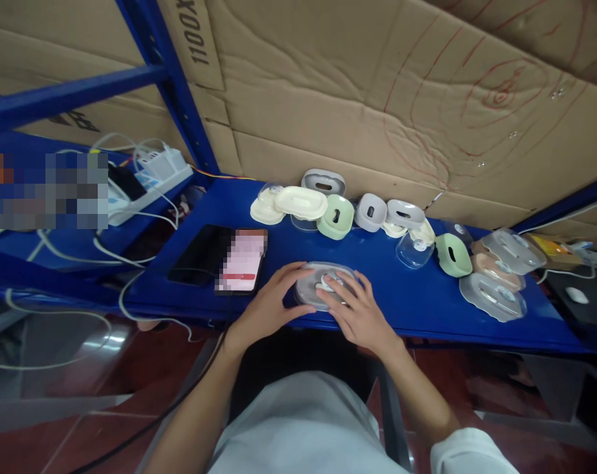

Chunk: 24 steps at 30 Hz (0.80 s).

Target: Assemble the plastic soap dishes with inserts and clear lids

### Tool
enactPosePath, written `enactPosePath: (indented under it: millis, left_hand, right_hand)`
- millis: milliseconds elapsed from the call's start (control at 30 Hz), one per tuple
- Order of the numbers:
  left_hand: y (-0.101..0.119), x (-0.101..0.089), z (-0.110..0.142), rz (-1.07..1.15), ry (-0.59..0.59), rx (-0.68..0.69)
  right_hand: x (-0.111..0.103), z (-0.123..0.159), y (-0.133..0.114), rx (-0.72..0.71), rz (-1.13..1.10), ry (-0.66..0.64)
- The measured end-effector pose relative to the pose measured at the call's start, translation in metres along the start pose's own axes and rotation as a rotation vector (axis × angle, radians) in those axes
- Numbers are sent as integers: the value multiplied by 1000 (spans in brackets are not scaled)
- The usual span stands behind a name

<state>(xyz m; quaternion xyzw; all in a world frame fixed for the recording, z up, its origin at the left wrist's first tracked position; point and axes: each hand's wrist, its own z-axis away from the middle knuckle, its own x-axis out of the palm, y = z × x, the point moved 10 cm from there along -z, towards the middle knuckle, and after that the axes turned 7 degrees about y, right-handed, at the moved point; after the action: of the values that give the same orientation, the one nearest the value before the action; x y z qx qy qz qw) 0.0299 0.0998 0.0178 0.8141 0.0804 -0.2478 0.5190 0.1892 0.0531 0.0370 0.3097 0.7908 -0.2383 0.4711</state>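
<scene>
Smooth grey oval case (309,288), clear-lidded, on the glossy blue desk (391,293).
The left hand (277,297) clasps its left end; the right hand (360,311) lies spread across its top.

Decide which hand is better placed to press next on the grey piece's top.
Probably the right hand: its fingers spread over the top of the grey piece, while the left hand spans its left end.

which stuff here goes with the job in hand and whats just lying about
Likely the job: grey container, left hand and right hand on it; perhaps green containers, cream pieces, clear lids.

Probably lying about: lit phone, power strip, white mouse.
</scene>
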Motion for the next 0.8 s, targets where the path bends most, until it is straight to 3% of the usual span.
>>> enactPosePath:
  millis: [200, 433, 500, 633, 733, 800]
  left_hand:
    - [-3, -1, 1, -38, 25, -3]
    - [-2, 0, 1, -36, 25, 4]
    - [-1, 0, 2, -49, 26, 3]
    - [-3, 0, 3, -72, 30, -6]
    - [-5, 0, 3, -82, 42, -1]
    - [-6, 0, 4, -96, 65, -4]
  right_hand:
    - [0, 0, 5, 42, -16, -10]
    - [-12, 2, 20, 122, -110, 95]
    - [-23, 7, 46, 200, -91, 157]
    - [-63, 49, 143, 595, 258, 364]
    - [-77, 84, 198, 752, 411, 338]
    - [-84, 95, 214, 768, 416, 316]
